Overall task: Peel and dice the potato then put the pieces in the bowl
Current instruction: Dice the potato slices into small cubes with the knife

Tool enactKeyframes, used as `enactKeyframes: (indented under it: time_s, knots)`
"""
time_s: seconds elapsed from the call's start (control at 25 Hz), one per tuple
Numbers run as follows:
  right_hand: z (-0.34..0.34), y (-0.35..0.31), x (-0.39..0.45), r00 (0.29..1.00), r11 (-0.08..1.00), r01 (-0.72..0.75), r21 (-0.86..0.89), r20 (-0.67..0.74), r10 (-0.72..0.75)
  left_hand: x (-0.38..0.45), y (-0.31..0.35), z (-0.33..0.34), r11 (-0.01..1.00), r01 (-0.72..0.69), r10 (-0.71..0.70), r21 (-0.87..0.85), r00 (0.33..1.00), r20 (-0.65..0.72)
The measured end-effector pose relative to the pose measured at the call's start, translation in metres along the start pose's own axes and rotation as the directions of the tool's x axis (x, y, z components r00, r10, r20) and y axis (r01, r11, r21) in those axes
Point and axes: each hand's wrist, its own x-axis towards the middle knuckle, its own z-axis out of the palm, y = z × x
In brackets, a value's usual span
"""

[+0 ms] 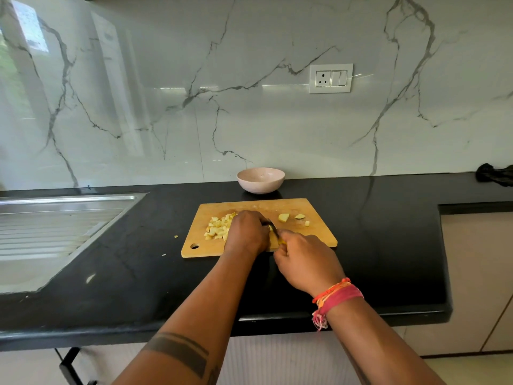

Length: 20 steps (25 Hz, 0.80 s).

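Two bare forearms reached in from the bottom edge, the left one marked with a dark band tattoo (177, 354), the right one wearing red and orange thread bracelets (337, 295) at the wrist. The left hand (245, 232) lay curled, knuckles up, on a wooden cutting board (319, 234), its fingers bent down over potato that was mostly hidden beneath it. The right hand (305, 259) was closed around the yellow handle of one knife (273, 227), whose dark blade angled in against the left fingers. Left of that hand sat one heap of small diced potato cubes (218, 226), too many and too blurred to count. Three loose potato pieces (283, 217) lay apart on the board's right side. One tiny scrap (176, 236) rested on the black counter (388, 245) just left of the board. One pale pink bowl (261, 180) stood behind the board against the marble wall; its inside could not be seen. One steel sink drainer (55, 223) occupied the left.
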Motion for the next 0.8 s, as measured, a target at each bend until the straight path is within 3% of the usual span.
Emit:
enactKeyframes:
  time_s: [0.28,0.48,0.8]
  knots:
    - [0.002,0.002,-0.011,1.000,0.999,-0.023,-0.024,-0.001,0.023,-0.004,0.005,-0.002,1.000,-0.015,0.015,0.018,1.000,-0.016]
    - [-0.002,0.002,-0.027,0.995,0.994,-0.064,0.089,-0.066,0.070,-0.001,-0.002,-0.004,1.000,-0.007,0.007,0.012,1.000,-0.003]
    - [-0.001,-0.007,-0.007,1.000,0.999,-0.005,0.045,0.007,0.004,-0.001,-0.002,-0.003,0.999,0.024,-0.023,0.030,0.999,-0.038]
